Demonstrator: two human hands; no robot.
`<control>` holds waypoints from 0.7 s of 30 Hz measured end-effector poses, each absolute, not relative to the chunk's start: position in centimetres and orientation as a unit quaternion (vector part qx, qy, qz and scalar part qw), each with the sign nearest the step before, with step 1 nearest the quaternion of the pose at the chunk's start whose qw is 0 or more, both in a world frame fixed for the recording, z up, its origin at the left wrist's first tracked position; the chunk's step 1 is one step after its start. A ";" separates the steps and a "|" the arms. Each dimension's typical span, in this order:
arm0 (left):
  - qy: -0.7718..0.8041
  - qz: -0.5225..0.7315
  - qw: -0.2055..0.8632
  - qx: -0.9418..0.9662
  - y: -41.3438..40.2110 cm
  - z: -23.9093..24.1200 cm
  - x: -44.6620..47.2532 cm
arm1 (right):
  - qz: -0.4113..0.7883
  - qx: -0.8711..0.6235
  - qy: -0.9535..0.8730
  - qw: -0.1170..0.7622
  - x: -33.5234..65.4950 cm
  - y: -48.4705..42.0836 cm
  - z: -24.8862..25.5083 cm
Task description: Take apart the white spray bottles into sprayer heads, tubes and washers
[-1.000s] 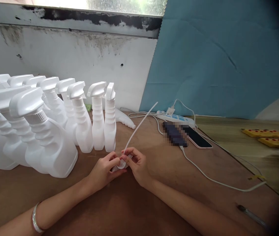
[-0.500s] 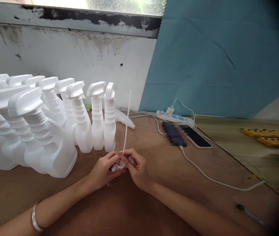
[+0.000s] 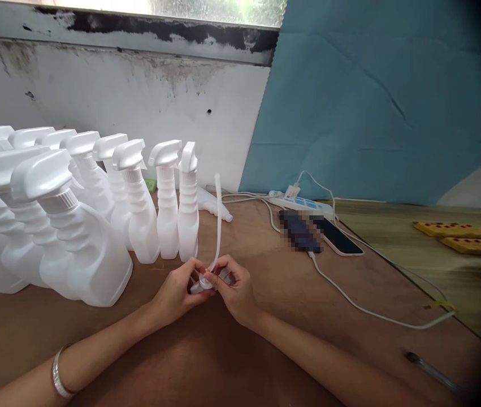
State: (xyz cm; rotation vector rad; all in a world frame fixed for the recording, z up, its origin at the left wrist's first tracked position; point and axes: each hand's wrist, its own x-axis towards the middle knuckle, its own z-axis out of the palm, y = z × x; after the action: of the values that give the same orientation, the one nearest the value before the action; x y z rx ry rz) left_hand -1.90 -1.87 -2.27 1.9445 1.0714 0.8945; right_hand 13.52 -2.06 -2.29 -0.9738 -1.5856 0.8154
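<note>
Your work surface is the brown table, set against a white wall with a blue sheet hung to the right of it. The largest group on it is the row of white spray bottles, standing upright along the left side with trigger heads already fitted; judged from that, these units are complete. One more bottle lies on its side behind the row, near the wall, and appears to have no head on it. To the right, well apart from your hands, lie a power strip, a phone with a white cable running from that area toward the table edge, two yellow pieces farther right, and a pen near the front edge. Your left hand and right hand meet just in front of the last upright bottle, both closed around a small white spray head held just above the table. Your left fingers cup the head from the side; your right fingertips pinch the base of the thin white tube where it enters the head. The tube stands nearly upright, its free end level with the trigger heads of the nearest bottles. Whether the tube is fully seated cannot be told, since your fingers cover the joint. Judged from this, the head in hand is at the tube-fitting stage and has not yet been mounted on any bottle.
</note>
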 end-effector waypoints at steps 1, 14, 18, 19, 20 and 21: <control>0.416 0.349 0.368 0.755 -1.9 -2.3 -1.9 | 0.342 -0.405 -0.664 0.527 13.5 -2.0 -2.3; 0.416 0.352 0.360 0.757 -1.9 -2.1 -1.9 | 0.300 -0.364 -0.711 0.522 13.7 -1.9 -2.0; 0.383 0.342 0.328 0.793 -1.7 -2.0 -1.9 | 0.304 -0.389 -0.697 0.520 13.6 -1.9 -2.0; 0.376 0.344 0.315 0.801 -1.7 -1.9 -1.9 | 0.309 -0.397 -0.692 0.517 13.5 -1.9 -2.0; 0.371 0.346 0.305 0.806 -1.7 -1.9 -1.9 | 0.316 -0.404 -0.687 0.515 13.5 -1.9 -2.1; 0.367 0.348 0.299 0.809 -1.6 -2.0 -1.9 | 0.323 -0.411 -0.681 0.513 13.5 -1.9 -2.1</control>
State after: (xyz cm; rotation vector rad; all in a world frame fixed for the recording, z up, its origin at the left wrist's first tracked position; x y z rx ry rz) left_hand -1.93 -1.61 -1.96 2.1484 0.9758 0.9231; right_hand 13.51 -1.92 -2.12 -0.9884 -1.6385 0.7765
